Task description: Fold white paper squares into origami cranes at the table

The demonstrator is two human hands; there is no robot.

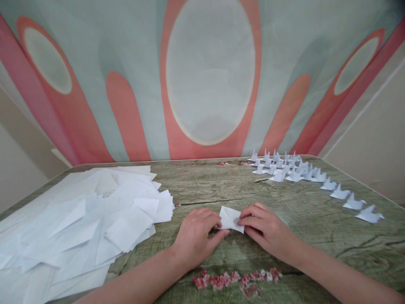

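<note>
A small folded piece of white paper with crease lines lies between my two hands, low over the middle of the wooden table. My left hand grips its left edge, thumb along the near side and fingers curled at the far side. On the right edge, the fingers of my right hand press together over the paper, partly hiding that corner. Both hands are closed on the same piece.
Loose white paper sheets are piled over the left of the table. Several folded paper cranes stand in rows at the back right, trailing toward the right edge. A pink flower pattern marks the wood-grain tabletop. A patterned backdrop hangs behind.
</note>
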